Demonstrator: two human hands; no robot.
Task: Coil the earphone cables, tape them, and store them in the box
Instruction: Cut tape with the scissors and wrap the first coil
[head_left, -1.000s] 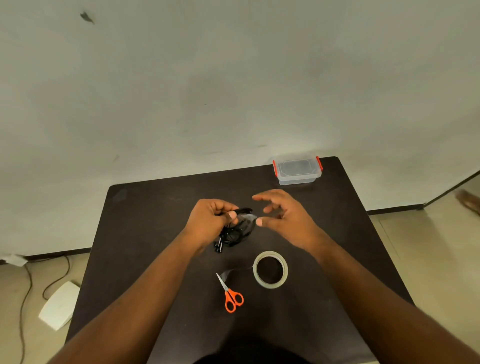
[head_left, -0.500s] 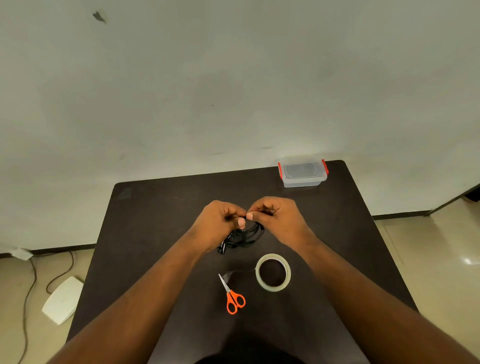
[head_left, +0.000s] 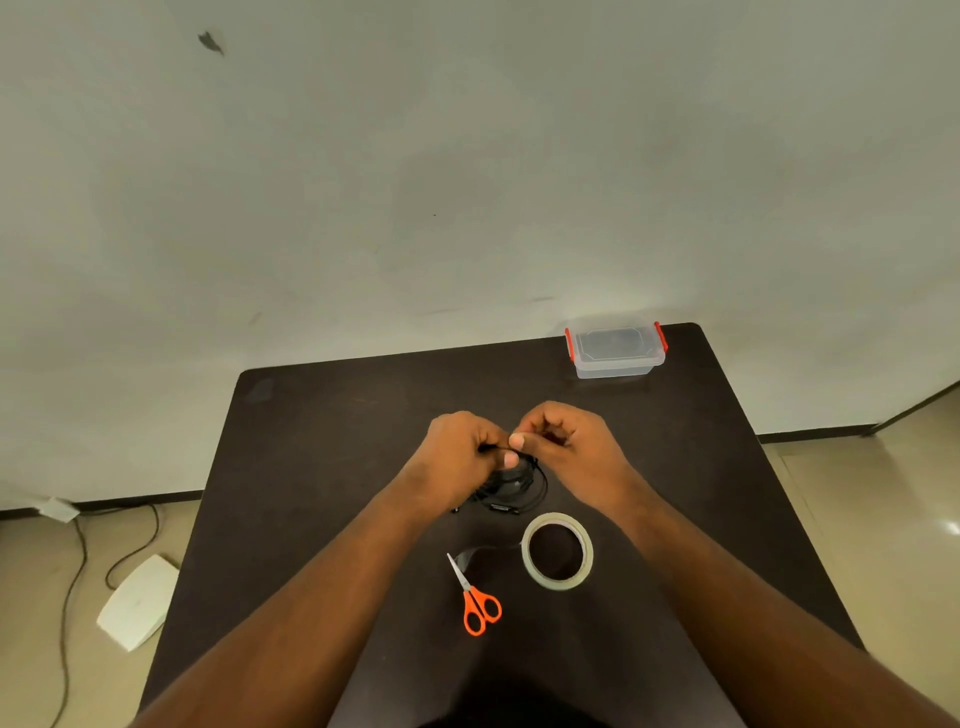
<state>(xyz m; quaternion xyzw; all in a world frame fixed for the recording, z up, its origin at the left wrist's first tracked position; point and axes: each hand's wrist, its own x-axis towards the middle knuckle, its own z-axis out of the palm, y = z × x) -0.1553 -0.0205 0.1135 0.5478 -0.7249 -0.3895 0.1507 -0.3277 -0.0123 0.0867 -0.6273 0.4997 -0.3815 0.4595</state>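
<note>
Both hands meet above the middle of the dark table (head_left: 322, 467), knuckles almost touching. The left hand (head_left: 457, 457) has its fingers curled round the top of a black earphone cable coil (head_left: 511, 491), thumb pressed down along it. The right hand (head_left: 563, 447) pinches the same spot from the other side, thumb tip against the strand just beside the left thumb. Whether a bit of tape sits between those thumbs is hard to say; the pinch is too small and too dark to make out. The loops of the coil hang below the hands, and their lower edge seems to rest on the tabletop, with a small plug or bud end poking out near the left wrist.

Just nearer the person lies a roll of clear tape (head_left: 584, 564), flat on the table, a loose tail pulled out to its left. The tip of the orange-handled scissors (head_left: 475, 597) lies on or right beside that tail; the blades are closed and point away from the person.

At the far right corner of the table stands a clear plastic box (head_left: 615, 358) with red clips, its lid on, well apart from the hands.

On the floor to the left sits a white flat device (head_left: 137, 603) with a dark cord (head_left: 78, 561) running past it.
</note>
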